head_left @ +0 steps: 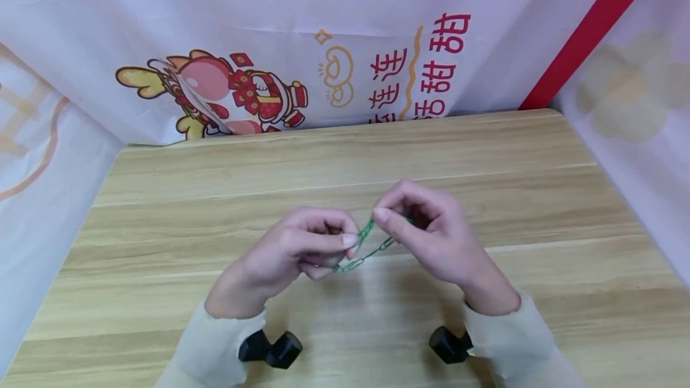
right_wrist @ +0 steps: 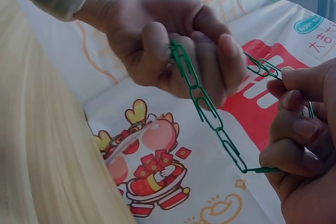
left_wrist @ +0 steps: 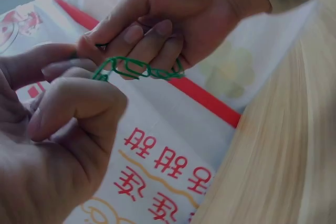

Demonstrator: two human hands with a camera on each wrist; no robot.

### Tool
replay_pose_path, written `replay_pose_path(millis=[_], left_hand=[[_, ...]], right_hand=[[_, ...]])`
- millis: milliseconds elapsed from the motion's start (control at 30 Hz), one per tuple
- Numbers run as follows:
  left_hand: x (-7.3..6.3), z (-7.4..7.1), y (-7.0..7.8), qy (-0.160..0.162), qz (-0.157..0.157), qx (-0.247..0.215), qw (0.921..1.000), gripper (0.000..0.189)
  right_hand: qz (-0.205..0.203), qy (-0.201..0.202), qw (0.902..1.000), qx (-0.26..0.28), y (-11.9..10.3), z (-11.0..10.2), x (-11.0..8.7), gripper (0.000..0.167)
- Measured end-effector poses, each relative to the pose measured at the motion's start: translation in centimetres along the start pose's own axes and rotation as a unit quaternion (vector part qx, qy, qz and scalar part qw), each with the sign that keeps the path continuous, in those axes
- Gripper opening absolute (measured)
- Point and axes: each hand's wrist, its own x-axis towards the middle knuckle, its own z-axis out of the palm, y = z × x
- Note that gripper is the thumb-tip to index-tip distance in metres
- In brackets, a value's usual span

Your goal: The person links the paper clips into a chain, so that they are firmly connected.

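Observation:
A chain of green paper clips (head_left: 353,265) runs between the two hands above the table. My left hand (head_left: 299,244) pinches a short stretch of it between thumb and forefinger, its other fingers curled. Opposite, my right hand (head_left: 431,232) pinches the other end of that stretch, fingertips close to the left ones. A longer strand of linked paper clips (right_wrist: 195,88) sags below, from the left hand's lower fingers to the right hand's curled fingers, as the right wrist view shows. In the left wrist view, fingers hide part of the chain (left_wrist: 149,71).
Beneath the hands lies a wood-grain table (head_left: 188,184). A printed white cloth (head_left: 345,11) with red lettering and a cartoon figure stands behind it, and more cloth flanks both sides. Black devices (head_left: 284,349) sit at both sleeve cuffs.

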Motion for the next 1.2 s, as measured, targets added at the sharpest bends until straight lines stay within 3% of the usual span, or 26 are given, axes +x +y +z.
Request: replay_pose_path(millis=[133, 333, 433, 600, 733, 867, 967, 1100, 1200], left_hand=[[0.2, -0.2, -0.3, -0.026, -0.017, -0.05, 0.9983, 0.022], [-0.3, -0.7, -0.8, -0.029, 0.015, -0.095, 0.9949, 0.025], [-0.9, -1.0, -1.0, 0.0, 0.03, -0.107, 0.9938, 0.025], [-1.0, -1.9, -1.6, 0.097, 0.019, -0.081, 0.9918, 0.024], [-0.5, -3.0, -2.7, 0.218, -0.02, -0.056, 0.9741, 0.017], [0.0, -3.6, -3.3, 0.307, -0.047, 0.007, 0.9506, 0.013], [0.0, -3.5, -3.1, 0.337, -0.05, 0.067, 0.9378, 0.015], [-0.1, -3.3, -3.1, 0.354, -0.057, 0.119, 0.926, 0.02], [0.5, -3.5, -4.0, 0.363, -0.102, 0.149, 0.914, 0.019]], right_hand=[[0.003, 0.019, 0.9998, -0.007, -0.2, -0.1, 0.0, 0.013], [-0.003, 0.048, 0.9988, -0.003, -0.3, 0.0, 0.2, 0.009], [0.024, 0.066, 0.9973, -0.019, -0.1, -0.1, 0.3, 0.007], [0.147, 0.078, 0.9846, -0.053, 1.1, -0.5, 0.8, 0.007], [0.238, 0.085, 0.9657, -0.061, 2.9, -0.6, 1.2, 0.01], [0.263, 0.098, 0.9589, -0.045, 4.0, -0.6, 1.4, 0.012], [0.255, 0.103, 0.9606, -0.038, 4.3, -0.6, 1.3, 0.014], [0.262, 0.096, 0.9583, -0.06, 4.9, -0.5, 1.2, 0.014], [0.287, 0.07, 0.9487, -0.113, 6.2, -0.4, 1.2, 0.014]])
